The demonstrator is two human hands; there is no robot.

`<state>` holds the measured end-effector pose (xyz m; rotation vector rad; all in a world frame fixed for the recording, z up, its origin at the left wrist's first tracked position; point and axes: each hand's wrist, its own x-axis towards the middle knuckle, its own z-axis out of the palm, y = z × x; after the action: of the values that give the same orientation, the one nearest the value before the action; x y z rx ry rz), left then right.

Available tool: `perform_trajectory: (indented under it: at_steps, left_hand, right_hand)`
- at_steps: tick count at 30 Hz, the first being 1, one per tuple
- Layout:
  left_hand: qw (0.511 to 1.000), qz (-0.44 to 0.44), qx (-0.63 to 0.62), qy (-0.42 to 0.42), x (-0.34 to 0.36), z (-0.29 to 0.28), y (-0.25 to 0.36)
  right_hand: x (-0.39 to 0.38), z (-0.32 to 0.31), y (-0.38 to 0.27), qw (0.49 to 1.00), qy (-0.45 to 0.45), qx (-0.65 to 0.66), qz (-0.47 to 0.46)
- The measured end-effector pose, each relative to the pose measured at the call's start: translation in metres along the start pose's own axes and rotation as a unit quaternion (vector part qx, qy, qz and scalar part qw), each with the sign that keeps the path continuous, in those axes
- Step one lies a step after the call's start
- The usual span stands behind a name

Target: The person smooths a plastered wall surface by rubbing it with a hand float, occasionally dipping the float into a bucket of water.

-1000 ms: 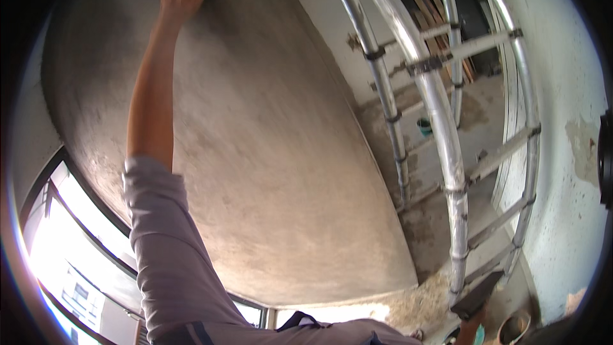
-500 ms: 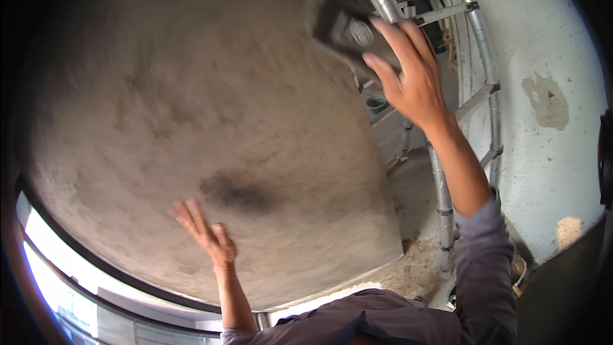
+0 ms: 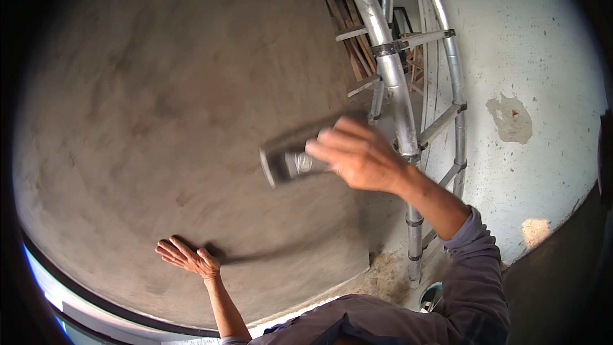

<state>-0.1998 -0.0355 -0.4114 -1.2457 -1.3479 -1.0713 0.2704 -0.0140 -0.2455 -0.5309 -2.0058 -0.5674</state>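
Note:
My right hand (image 3: 364, 156) is closed around a dark rectangular plastering float (image 3: 285, 163), which is smeared by motion. A pale round mark shows on the float's back. Its face is turned toward the grey-brown plastered wall (image 3: 191, 89); whether it touches the plaster I cannot tell. At the lower left, my left hand (image 3: 186, 257) is spread with nothing in it, at the wall's surface. A dark shadow falls on the plaster right beside it.
A metal telescopic ladder (image 3: 399, 99) stands just beyond the wall's right edge, close to my right forearm. Past it is a pale wall (image 3: 536, 57) with a grey patch. A bucket (image 3: 430, 296) sits on the floor near my right sleeve.
My right hand has swept the float down and to the left from high by the ladder. My left hand appears lower, its shadow now closer to it. The view has shifted somewhat.

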Motion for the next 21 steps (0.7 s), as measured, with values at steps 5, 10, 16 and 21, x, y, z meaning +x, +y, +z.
perform_trajectory:
  at_steps: [5, 10, 16, 21]
  left_hand:
    - [1.0, -0.005, -0.005, 0.014, 0.001, 0.006, 0.007]
    - [1.0, -0.004, -0.004, 0.03, 0.002, -0.001, 0.006]
    - [0.999, -0.01, -0.028, 0.027, 0.005, 0.004, 0.012]
    - [0.999, -0.01, -0.018, 0.033, 0.003, 0.003, 0.007]
  right_hand:
    - [0.101, -0.098, 0.101, 0.965, 0.166, -0.202, -0.021]
    - [0.057, -0.038, 0.072, 0.988, 0.1, -0.113, -0.04]
    - [-0.138, 0.058, -0.049, 0.995, -0.086, -0.009, 0.044]
    - [-0.071, 0.032, -0.037, 0.96, 0.158, -0.06, 0.225]
